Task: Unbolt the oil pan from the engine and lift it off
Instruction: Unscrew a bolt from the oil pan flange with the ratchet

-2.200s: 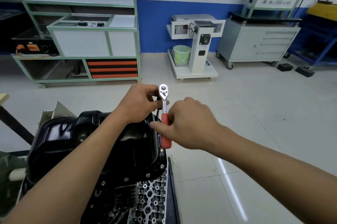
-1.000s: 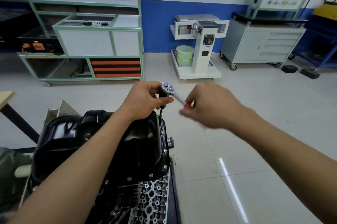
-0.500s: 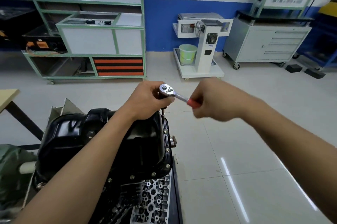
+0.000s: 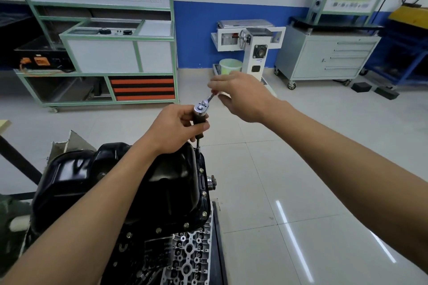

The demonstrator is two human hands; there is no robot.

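Now, your left hand [image 4: 176,129] grips the ratchet [image 4: 201,106] below its head and your right hand [image 4: 243,97] pinches the handle mid-frame, unscrewing a far-rim bolt of the oil pan [image 4: 76,173], lower left; next, swing squarely.

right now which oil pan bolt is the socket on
The one at the far right corner of the oil pan, under the socket extension the left hand steadies; the nearer flange bolts are bare.

No legible text, label or number anywhere.
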